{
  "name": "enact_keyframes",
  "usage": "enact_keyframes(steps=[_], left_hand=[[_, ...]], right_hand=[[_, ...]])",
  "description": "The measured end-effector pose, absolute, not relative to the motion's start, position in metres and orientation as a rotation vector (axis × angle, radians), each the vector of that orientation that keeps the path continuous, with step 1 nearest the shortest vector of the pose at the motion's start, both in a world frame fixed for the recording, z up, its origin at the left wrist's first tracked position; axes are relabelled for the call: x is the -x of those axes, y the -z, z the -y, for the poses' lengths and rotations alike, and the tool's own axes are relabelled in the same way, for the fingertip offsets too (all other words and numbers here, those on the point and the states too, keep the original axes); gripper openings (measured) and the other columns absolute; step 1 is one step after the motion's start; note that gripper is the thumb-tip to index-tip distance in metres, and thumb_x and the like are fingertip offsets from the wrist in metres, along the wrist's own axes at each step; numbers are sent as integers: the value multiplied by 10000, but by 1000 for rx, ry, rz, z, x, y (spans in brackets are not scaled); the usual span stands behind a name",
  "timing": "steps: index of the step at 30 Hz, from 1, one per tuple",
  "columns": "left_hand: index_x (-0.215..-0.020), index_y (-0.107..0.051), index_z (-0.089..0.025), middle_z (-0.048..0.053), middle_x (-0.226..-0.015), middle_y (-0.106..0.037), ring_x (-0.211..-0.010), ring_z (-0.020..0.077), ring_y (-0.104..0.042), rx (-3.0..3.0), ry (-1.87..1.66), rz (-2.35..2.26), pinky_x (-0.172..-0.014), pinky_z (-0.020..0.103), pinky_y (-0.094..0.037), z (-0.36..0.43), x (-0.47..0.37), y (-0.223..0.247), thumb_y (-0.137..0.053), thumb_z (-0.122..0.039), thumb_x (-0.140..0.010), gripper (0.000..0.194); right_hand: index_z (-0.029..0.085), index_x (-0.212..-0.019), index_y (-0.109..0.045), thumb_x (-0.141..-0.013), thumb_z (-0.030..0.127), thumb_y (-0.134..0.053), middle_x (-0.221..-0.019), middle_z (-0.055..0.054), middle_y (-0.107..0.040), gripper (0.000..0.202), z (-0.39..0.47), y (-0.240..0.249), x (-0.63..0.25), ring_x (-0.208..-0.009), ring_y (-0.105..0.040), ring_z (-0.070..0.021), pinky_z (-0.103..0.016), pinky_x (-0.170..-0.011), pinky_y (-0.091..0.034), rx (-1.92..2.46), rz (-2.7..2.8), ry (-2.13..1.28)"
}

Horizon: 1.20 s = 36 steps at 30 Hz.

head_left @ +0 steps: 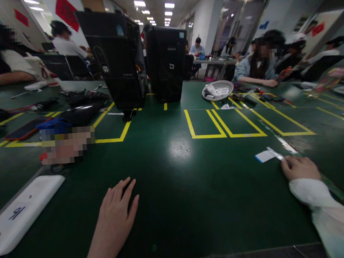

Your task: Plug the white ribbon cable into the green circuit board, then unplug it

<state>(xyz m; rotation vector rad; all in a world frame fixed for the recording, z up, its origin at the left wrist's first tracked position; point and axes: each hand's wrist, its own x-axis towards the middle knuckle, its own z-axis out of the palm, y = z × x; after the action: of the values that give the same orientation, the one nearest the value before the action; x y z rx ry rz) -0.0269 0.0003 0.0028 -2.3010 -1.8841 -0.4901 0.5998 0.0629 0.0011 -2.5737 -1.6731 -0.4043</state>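
Observation:
My left hand rests palm down on the green table, fingers apart, holding nothing. Over at the right, my right hand has its fingers bent and closed on a white ribbon cable with a blue edge. The cable extends leftward from the fingertips, its wide end lying on the table. A long thin strip runs diagonally beyond that hand, and a green part of it shows past the white sleeve. The undersides of the right fingers are hidden.
Two black computer towers stand at the back. A white basket holds small parts. Yellow tape marks rectangles. At left lie a white device, a blue item and cables. Several people sit around.

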Motion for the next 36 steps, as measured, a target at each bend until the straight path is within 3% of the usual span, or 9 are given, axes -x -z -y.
enact_keyframes(steps=[7,10,17,21,28,36], left_hand=[[-1353,-535,-138,158,-1374,-557,-1287,322,-504,2296,513,1889,-1094,555,-371,0,24,-5,-340,-441,-962,531],[-1352,-538,-132,160,-1371,-560,-1285,323,-506,2293,526,1892,-1092,556,-374,0,24,-6,-347,-442,-962,533],[-1335,-551,-136,148,-1364,-572,-1280,306,-513,2284,521,1862,-1094,539,-377,0,24,-4,-303,-427,-981,521],[-1325,-561,-141,146,-1352,-581,-1272,306,-521,2278,513,1863,-1082,540,-391,-1,25,-4,-292,-434,-983,525],[-1324,-565,-144,146,-1354,-581,-1261,308,-529,2281,521,1908,-1081,545,-388,-1,24,-6,-309,-435,-974,522],[-1313,-573,-163,139,-1354,-582,-1264,304,-524,2270,553,1947,-1078,531,-393,-3,24,-5,-331,-439,-958,511]], right_hand=[[32,-1275,-583,-933,333,-331,-1310,-210,-582,521,-84,-4,-551,-1246,-523,-285,-384,-1087,-382,2254,1979,255],[91,-1303,-558,-917,338,-381,-1323,-152,-591,491,-99,-1,-515,-1237,-538,-259,-417,-1078,-406,2010,2116,201],[187,-1277,-578,-957,324,-407,-1373,-139,-550,387,-124,-6,-401,-1283,-509,-249,-501,-1046,-463,1209,2415,1],[159,-1286,-565,-964,272,-390,-1349,-158,-556,384,-120,-8,-341,-1264,-519,-240,-480,-1024,-486,940,2495,-59],[161,-1384,-484,-938,232,-431,-1464,-109,-465,454,-78,-14,-279,-1357,-414,-234,-487,-1124,-365,719,2672,-247],[177,-1427,-441,-924,310,-458,-1522,-92,-392,520,-51,-26,-259,-1409,-332,-224,-499,-1165,-254,654,2810,-422]])
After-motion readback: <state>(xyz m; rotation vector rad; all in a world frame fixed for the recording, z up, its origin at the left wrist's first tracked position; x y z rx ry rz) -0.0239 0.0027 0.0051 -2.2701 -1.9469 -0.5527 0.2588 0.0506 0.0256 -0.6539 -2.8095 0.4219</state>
